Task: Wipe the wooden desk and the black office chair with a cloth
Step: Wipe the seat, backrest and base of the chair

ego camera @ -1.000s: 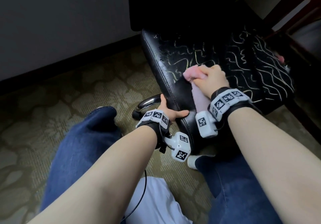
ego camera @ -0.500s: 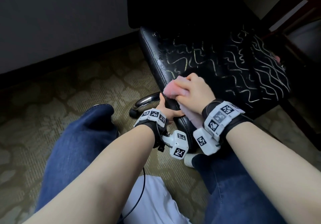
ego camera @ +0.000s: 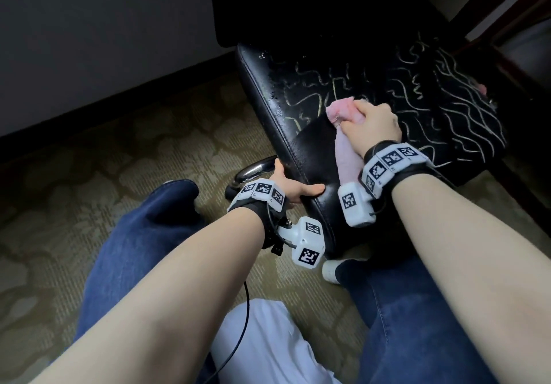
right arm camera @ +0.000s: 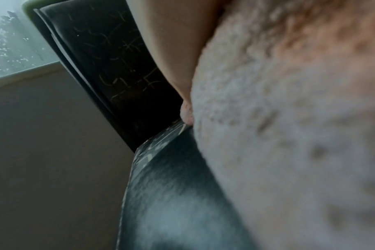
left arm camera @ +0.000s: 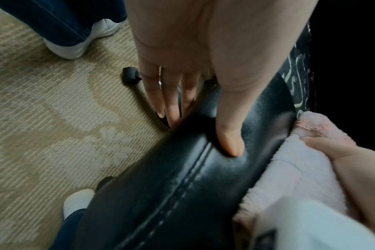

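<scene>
Currently the right hand (ego camera: 371,124) is clamped on a bunched pink cloth (ego camera: 343,109) pressed to the seat of the black office chair (ego camera: 298,151), among pale scribbled marks (ego camera: 465,115), while the left hand (ego camera: 293,188) braces the seat's front edge, thumb on top, fingers straight and reaching under it. The chair stands on castors (left arm camera: 130,74), so a hard push could probably roll or swivel it if the brace slips on the smooth upholstery. A bunched cloth also gives little contact, so marks may smear instead of lifting.

Right hand (ego camera: 371,124) grips pink cloth (ego camera: 340,112) on chair seat (ego camera: 304,145).
</scene>
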Action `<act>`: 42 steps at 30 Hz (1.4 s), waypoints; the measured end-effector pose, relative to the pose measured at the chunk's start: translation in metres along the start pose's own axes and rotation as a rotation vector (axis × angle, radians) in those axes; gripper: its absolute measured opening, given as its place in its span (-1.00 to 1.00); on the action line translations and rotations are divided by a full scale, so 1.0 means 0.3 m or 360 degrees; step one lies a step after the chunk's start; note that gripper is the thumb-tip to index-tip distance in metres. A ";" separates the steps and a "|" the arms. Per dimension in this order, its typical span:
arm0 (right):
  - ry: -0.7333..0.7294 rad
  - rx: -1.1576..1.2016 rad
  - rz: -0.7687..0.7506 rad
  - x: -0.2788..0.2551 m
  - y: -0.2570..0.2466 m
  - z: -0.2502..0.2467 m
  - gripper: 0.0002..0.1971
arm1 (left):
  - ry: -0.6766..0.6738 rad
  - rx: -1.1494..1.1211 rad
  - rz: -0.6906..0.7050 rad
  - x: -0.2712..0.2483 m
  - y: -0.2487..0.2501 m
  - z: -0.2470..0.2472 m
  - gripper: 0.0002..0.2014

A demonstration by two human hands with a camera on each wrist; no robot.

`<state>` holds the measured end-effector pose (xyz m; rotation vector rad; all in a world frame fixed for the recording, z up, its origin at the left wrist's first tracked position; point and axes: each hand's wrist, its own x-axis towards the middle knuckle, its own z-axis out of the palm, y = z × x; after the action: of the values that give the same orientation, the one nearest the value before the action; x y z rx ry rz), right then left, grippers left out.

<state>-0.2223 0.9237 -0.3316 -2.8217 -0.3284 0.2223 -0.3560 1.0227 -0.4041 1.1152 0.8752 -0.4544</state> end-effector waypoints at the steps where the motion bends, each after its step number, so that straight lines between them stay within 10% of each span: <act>1: 0.0041 -0.0046 0.0018 -0.003 -0.008 0.010 -0.65 | 0.0018 0.0054 -0.0002 -0.002 0.013 -0.002 0.25; 8: 0.0007 -0.0325 -0.0183 -0.099 0.017 0.016 -0.56 | 0.0343 0.0368 0.0269 0.000 0.125 -0.047 0.52; 20: 0.0054 -0.0067 0.0042 0.019 -0.022 0.017 -0.63 | 0.0412 0.0759 0.0514 0.011 0.153 -0.077 0.38; 32: -0.0484 0.0098 -0.0759 -0.065 -0.121 0.047 -0.57 | 0.0419 0.0913 0.0505 0.034 0.152 -0.095 0.27; 42: -0.0591 -0.0072 -0.0782 -0.130 -0.004 -0.021 -0.61 | 0.0408 0.0921 0.0501 0.045 0.131 -0.107 0.40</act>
<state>-0.2589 0.9135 -0.3206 -2.6232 -1.0954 0.6295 -0.3321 1.0691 -0.3974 1.8442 0.7867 -0.3097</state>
